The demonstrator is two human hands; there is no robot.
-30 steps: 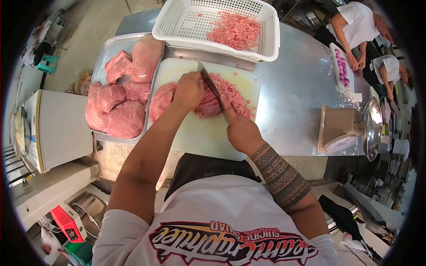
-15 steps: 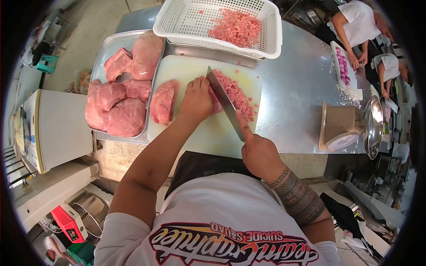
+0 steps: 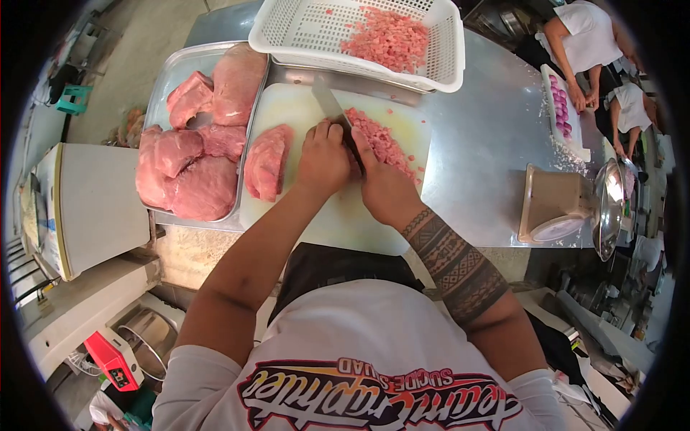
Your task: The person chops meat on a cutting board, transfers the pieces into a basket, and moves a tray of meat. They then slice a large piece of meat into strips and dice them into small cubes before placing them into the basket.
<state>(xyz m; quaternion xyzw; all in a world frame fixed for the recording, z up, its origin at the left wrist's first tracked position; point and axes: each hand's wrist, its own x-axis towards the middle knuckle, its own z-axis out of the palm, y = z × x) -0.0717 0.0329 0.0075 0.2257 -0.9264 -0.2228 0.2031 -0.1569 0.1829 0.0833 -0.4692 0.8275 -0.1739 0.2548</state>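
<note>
In the head view my right hand [image 3: 388, 188] grips a knife [image 3: 332, 108], its broad blade slanting up and left past my left fingertips. My left hand [image 3: 323, 158] has its fingers curled down on a piece of raw meat, mostly hidden under the hand and knife. Both lie over the white cutting board [image 3: 305, 230]. Right of the blade is a heap of diced meat [image 3: 381, 144]. On the board's left side rests a larger slab of raw meat [image 3: 267, 164], apart from my left hand.
A metal tray [image 3: 167, 80] with large raw meat cuts [image 3: 201, 183] adjoins the board's left. Behind it stands a white perforated basket [image 3: 305, 36] holding diced meat. A scale [image 3: 553, 201] sits at right. Farther right, a person [image 3: 586, 43] works over a tray of purple onions [image 3: 559, 108].
My right hand and the knife have moved up and left, so the blade now reaches beyond my left fingertips. My left hand stays nearly in place on the meat.
</note>
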